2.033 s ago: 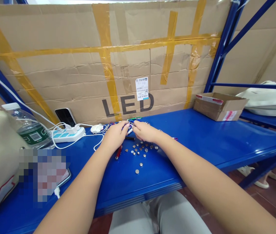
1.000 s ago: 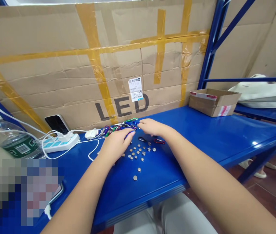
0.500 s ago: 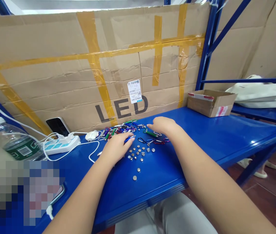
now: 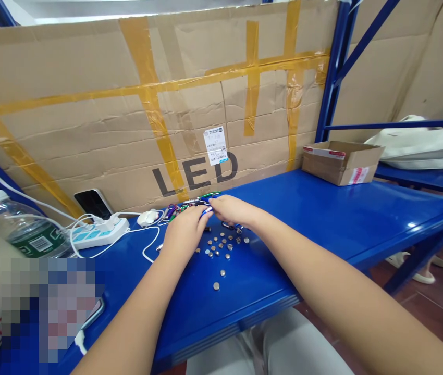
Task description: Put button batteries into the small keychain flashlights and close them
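My left hand is closed with its fingertips on a small blue metal tube with a silvery end, like a keychain flashlight. Right beside it, my right hand has its fingers pinched together at the tube's far end. What it grips there is hidden. Behind and under the hands lies a heap of coloured tubes and carabiners, partly covered. Several round silver button cells are scattered on the blue table in front of the hands.
A white power strip with cables, a phone and a water bottle stand at left. An open cardboard box sits at the back right. A large cardboard sheet walls off the back.
My right hand has moved left from the carabiners to meet my left hand, which still holds the blue tube. The button cells lie as before.
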`<state>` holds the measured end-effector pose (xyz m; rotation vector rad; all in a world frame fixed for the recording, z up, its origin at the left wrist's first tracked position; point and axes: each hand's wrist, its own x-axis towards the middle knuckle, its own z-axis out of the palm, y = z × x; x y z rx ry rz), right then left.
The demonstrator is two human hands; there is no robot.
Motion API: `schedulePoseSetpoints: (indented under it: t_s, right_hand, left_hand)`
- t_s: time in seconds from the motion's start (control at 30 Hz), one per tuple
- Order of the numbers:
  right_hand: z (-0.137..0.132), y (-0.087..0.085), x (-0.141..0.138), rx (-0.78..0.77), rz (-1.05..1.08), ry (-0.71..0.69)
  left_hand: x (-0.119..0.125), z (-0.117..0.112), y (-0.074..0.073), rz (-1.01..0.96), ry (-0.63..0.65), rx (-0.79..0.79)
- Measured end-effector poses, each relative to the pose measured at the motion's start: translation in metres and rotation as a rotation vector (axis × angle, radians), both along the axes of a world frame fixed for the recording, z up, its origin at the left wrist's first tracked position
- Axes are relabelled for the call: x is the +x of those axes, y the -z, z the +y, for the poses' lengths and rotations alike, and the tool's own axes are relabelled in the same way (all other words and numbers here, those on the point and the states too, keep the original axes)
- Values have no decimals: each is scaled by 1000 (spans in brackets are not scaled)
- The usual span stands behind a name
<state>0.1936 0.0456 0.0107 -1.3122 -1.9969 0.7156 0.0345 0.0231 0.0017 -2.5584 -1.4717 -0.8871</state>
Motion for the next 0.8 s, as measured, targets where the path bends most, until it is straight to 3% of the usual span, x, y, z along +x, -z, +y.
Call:
schedulePoseSetpoints:
  t_s: [0.1, 0.27, 0.33, 0.37, 0.43, 0.53, 0.6, 0.67, 0.8]
  right_hand:
    - [2, -3, 0, 79, 24, -6]
    - [3, -4, -2, 366, -5, -129]
    - [1, -3, -5, 434, -25, -109]
    - [1, -2, -6, 452, -33, -87]
    - [-1, -1, -9, 432, -44, -53]
    - [0, 1, -9, 315, -43, -56]
    - [1, 2, -9, 262, -49, -62]
    - [2, 2, -8, 250, -70, -40]
    - [3, 2, -12, 260, -119, -4]
  left_hand:
    - [1, -1, -1, -188, 45, -108]
    - [-2, -1, -7, -910, 250, -890]
    - [-4, -1, -10, -1041, 295, -1125]
    - [-5, -2, -11, -1061, 291, -1168]
    - [-4, -3, -11, -1024, 243, -1061]
    - [-1, -3, -7, -808, 126, -611]
    - [0, -1, -4, -675, 103, -437]
    - [0, 1, -2, -670, 128, -445]
    - [-2, 2, -4, -881, 174, -680]
